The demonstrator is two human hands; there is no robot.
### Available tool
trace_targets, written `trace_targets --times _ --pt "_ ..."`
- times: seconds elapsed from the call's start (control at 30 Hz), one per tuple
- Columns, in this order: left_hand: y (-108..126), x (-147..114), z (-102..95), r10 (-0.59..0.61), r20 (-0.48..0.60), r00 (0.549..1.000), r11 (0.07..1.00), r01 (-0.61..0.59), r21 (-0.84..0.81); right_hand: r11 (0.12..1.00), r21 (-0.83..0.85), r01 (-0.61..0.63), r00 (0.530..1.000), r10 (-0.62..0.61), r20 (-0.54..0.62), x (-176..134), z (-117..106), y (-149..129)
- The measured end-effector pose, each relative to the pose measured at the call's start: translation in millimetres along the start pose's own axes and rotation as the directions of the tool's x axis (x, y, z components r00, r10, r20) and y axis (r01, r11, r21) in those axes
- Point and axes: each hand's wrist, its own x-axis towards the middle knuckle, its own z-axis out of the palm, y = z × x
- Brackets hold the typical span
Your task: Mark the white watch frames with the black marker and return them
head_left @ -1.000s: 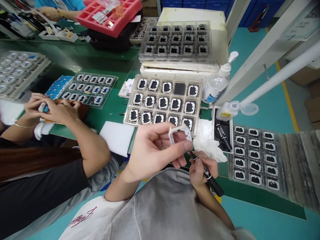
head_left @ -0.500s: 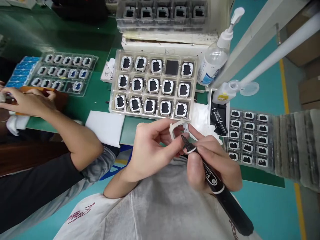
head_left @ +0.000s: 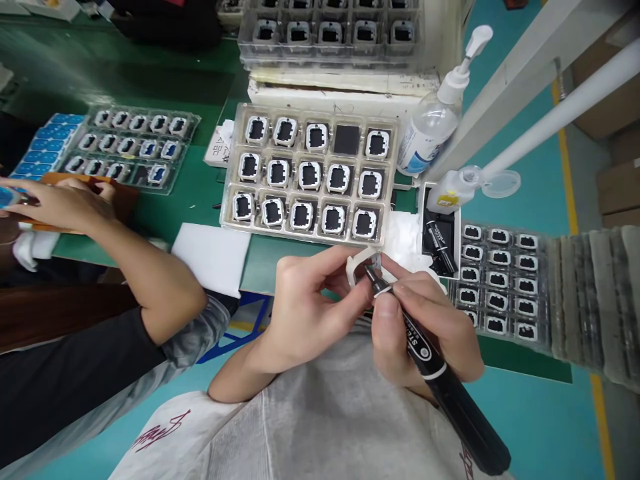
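My left hand [head_left: 315, 310] pinches a small white watch-case frame [head_left: 356, 265] between thumb and fingers, tilted on edge. In my right hand [head_left: 425, 320] is a black marker pen [head_left: 463, 410], held slantwise with its tip up at the frame's inner side. Whether the tip touches the frame cannot be made out. Just beyond my hands lies a clear plastic tray [head_left: 225, 217] with rows of similar white frames, each over a dark pad. One pocket in its back row shows only a dark square pad [head_left: 346, 140].
A pump bottle [head_left: 431, 130] and a smaller white bottle [head_left: 453, 190] stand right of the tray, near a box [head_left: 456, 250] with markers. Filled trays [head_left: 543, 293] lie right; others are stacked behind. At left, a co-worker's arm [head_left: 145, 260] reaches beside another tray [head_left: 193, 130].
The pen tip has moved slightly further into the frame's opening, and the frame has tilted a little. The view has shifted slightly. At left, the co-worker's hand now has a blue item by it.
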Motion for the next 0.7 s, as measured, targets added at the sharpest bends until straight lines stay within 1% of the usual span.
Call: trace_targets --times 0.07,0.2,0.37,0.47,0.6,0.7 --pt "-0.3 -0.6 -0.2 0.0 0.003 1.0 1.0 0.0 0.015 1.0 -0.002 -0.015 1.0 0.015 0.005 0.5 2.4 -0.3" --pt "-1.4 -1.7 -0.6 0.01 0.006 1.0 1.0 -0.01 0.027 1.0 -0.007 0.02 0.998 -0.02 -0.065 1.0 5.4 1.3" --pt "-1.8 -2.1 -1.2 0.019 0.011 1.0 0.999 -0.019 0.041 1.0 -0.01 0.029 1.0 -0.029 -0.009 -0.6 0.3 2.7" --pt "-1.6 -1.6 -0.6 0.012 0.018 1.0 0.999 -0.013 0.046 1.0 -0.026 -0.001 1.0 0.001 0.029 -0.9 -2.5 0.6" --pt "-2.1 -0.1 1.0 0.004 0.019 1.0 1.0 -0.004 0.023 0.999 -0.041 -0.006 1.0 0.006 -0.007 1.2 -0.7 -1.6" --pt "-2.0 1.2 2.1 -0.017 0.021 1.0 1.0 0.017 -0.011 1.0 -0.028 0.0 1.0 0.0 0.015 2.0 0.0 -1.9"
